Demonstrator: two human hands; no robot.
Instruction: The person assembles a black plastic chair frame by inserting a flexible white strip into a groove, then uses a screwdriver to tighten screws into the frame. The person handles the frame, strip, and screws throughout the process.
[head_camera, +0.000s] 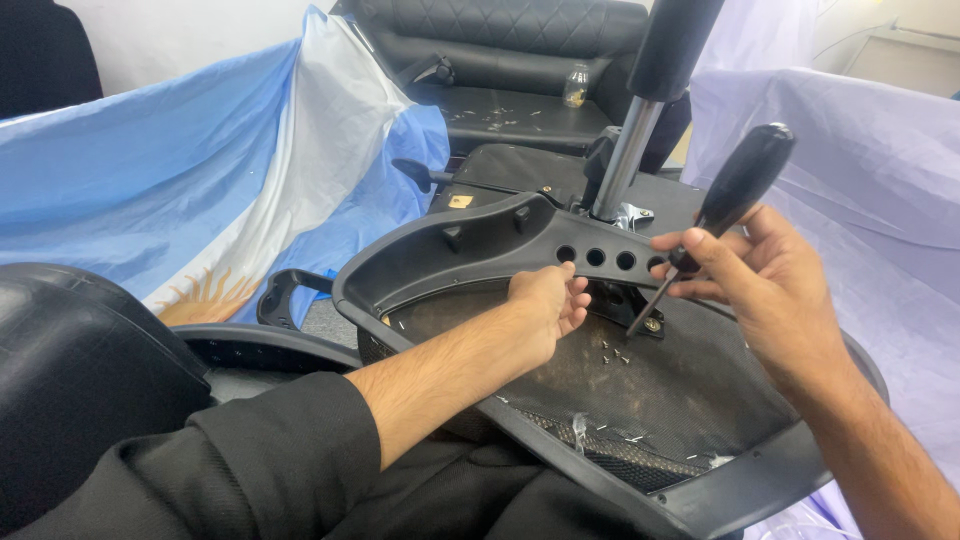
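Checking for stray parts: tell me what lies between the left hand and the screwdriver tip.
In the head view, small loose screws lie on the dark mesh between the left hand and the screwdriver tip.
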